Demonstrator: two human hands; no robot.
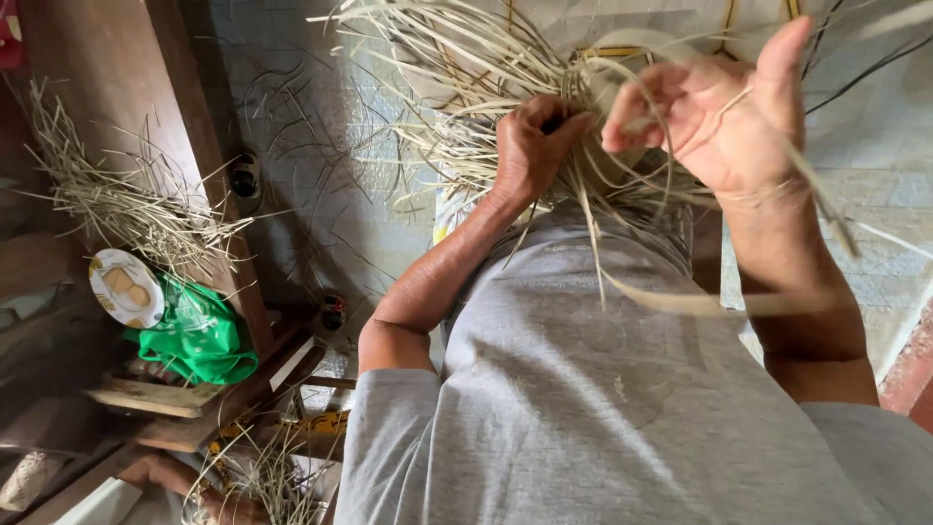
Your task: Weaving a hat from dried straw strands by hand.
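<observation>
Head view: left hand [533, 146] is clenched around pale straw strands [457, 87]; right hand [724, 112], beside it, is spread open with strands looped across its fingers [637, 102].

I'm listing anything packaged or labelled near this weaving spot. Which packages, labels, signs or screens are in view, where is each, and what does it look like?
Round lid or container: lower left, on the wooden shelf; white disc with a yellowish picture in the middle.
Green plastic bag: just right of that disc, crumpled, bright green with faint pale marks.
No signs or screens are visible.
</observation>
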